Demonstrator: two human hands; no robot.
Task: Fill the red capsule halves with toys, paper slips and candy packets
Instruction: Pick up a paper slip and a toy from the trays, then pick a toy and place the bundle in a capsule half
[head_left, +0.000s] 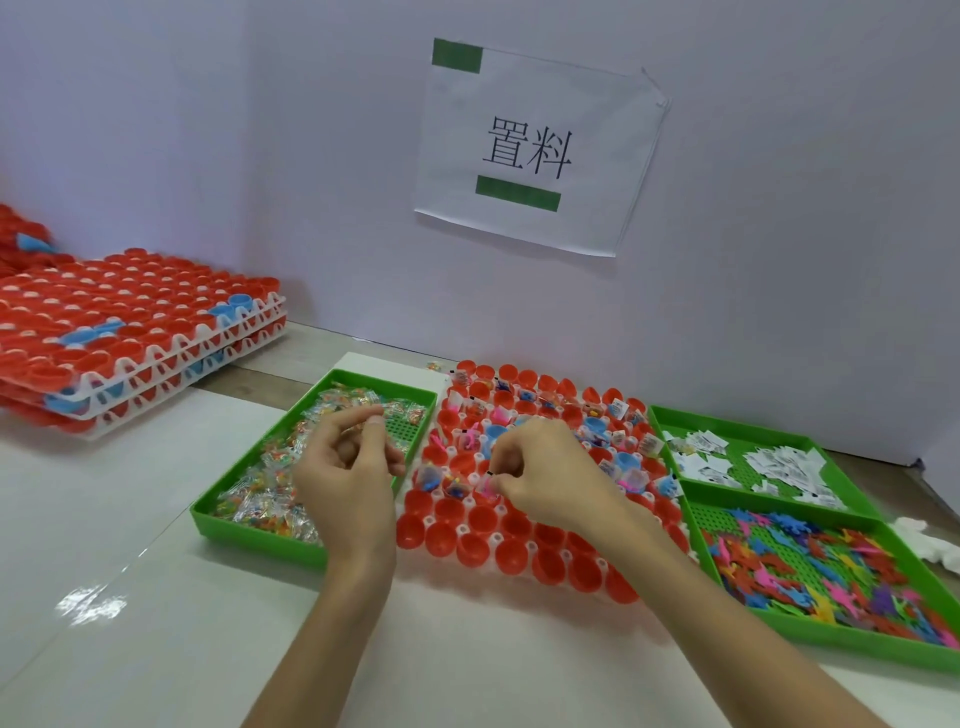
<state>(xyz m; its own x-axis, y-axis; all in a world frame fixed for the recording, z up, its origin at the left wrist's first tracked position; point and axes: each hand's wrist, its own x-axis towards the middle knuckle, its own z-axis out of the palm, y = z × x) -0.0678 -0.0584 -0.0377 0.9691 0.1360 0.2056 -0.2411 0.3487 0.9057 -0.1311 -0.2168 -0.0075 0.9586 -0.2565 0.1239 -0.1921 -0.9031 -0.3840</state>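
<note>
so this is mid-fill: the back rows of the red capsule halves (447, 538) in the middle rack already have stuff poking out of them, and the front rows nearest the person are bare red cups, so I'd guess a bit over half done. The right hand (545, 467) is down on the rack with thumb and fingertips pinched on what looks like a paper slip (490, 475) (little black mark on its edge), tucking it into a cup right at the line between filled and unfilled. The left hand (345, 467) hovers over the green candy tray (260, 540), fingers curled, thumb and forefinger pressed together on what I think is a clear candy packet (361, 423), though honestly the film is so see-through I wouldn't swear to it. The loose candy packets (265, 499) sit in that left tray, the spare paper slips (779, 462) are in the far right tray (727, 422), and the plastic toys (810, 566) are in the near right tray. Next move, I reckon: let go of the slip once it sits inside, then bring the left hand across to drop its packet into the same cup without knocking the neighbours. Those cups sit touching each other, so aim matters more than force. There's also a stack of more capsule racks (130, 332) off to the left waiting
</note>
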